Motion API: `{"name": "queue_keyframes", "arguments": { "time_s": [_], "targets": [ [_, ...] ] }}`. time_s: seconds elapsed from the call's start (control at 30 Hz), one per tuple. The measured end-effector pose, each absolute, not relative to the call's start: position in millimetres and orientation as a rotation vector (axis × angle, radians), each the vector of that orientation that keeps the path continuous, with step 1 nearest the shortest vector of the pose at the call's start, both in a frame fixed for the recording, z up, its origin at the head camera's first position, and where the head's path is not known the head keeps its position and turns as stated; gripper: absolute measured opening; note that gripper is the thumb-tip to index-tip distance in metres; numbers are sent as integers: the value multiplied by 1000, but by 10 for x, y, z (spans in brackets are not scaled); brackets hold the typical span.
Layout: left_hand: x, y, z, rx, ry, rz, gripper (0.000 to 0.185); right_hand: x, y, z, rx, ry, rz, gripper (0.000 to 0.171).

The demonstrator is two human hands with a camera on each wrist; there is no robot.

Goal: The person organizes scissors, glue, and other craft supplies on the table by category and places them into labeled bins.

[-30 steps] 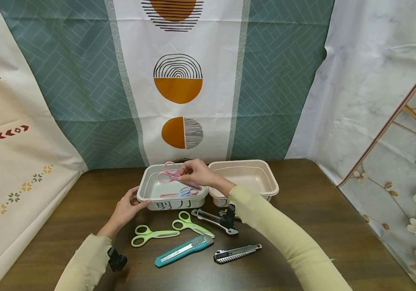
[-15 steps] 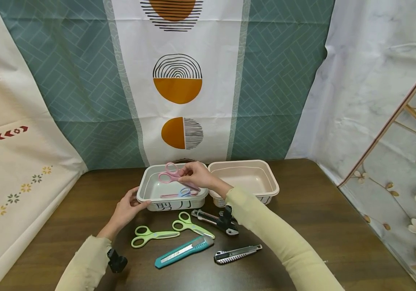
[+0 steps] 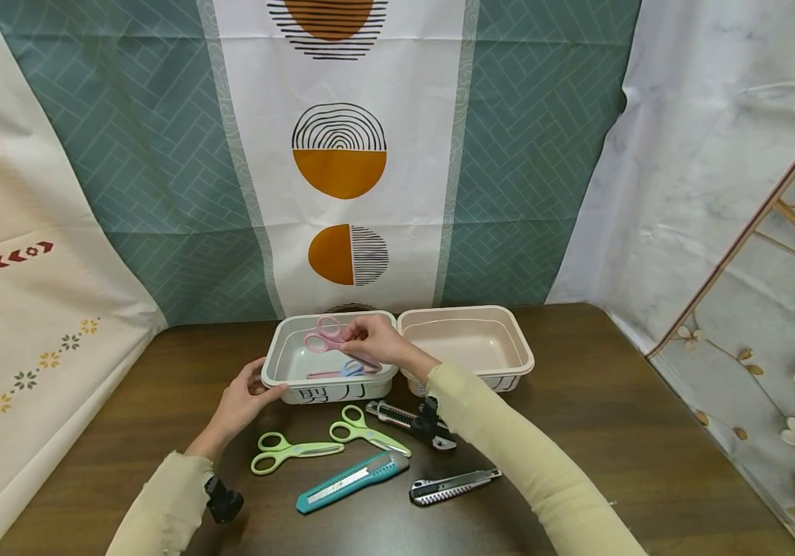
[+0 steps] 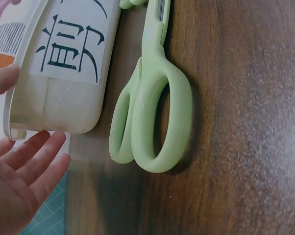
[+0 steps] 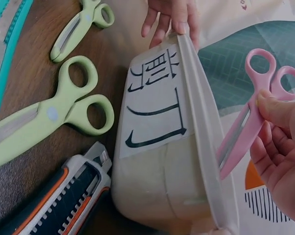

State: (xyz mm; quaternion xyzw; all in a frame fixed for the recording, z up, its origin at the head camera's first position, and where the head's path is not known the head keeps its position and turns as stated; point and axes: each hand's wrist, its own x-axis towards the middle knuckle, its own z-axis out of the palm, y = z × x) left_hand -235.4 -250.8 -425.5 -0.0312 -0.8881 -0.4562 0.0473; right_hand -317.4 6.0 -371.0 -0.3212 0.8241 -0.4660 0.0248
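Observation:
Pink scissors point(image 3: 326, 337) are pinched by my right hand point(image 3: 378, 340) over the left plastic box point(image 3: 276, 357); in the right wrist view their blades point(image 5: 235, 139) point down past its rim. My left hand point(image 3: 239, 401) grips the left end of this box, thumb at the front and fingers at the side. A label with black characters point(image 4: 69, 44) is on its front. Inside lie scissors with blue handles point(image 3: 352, 368), partly hidden. Two green scissors point(image 3: 293, 448) point(image 5: 54, 115) lie on the table before the box.
Beside it on the right stands a beige plastic box point(image 3: 526, 357). In front lie a teal utility knife point(image 3: 350, 483), a silver-and-black utility knife point(image 3: 453, 486) and a grey one with orange trim point(image 5: 69, 196), partly behind my right wrist camera. A patterned curtain point(image 3: 522, 154) hangs behind the table.
My right hand has lowered slightly with the pink scissors, bringing them further down into the left box. The left hand has stayed on the box end.

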Motion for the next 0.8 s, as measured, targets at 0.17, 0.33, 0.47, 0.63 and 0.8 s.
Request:
{"name": "queue_keyframes", "arguments": {
  "time_s": [0.17,0.33,0.47,0.63,0.8],
  "targets": [
    [-2355,-2504,-4256,-96,-2702,-1397,73,-3183,63,-3755,-1046,2520,-1395,8],
    [-2370,-2508,-4279,-86,-2698,-1382,72,-3178,76,-3788,-1116,2526,-1320,9],
    [-2367,-2506,-4279,-81,-2694,-1385,71,-3168,82,-3804,-1135,2534,-1288,9],
    [-2362,-2508,-4270,-75,-2694,-1398,71,-3172,80,-3826,-1145,2549,-1253,8],
    [-2355,-2504,-4261,-81,-2701,-1391,72,-3173,69,-3835,-1160,2616,-1152,8]
  ]
}}
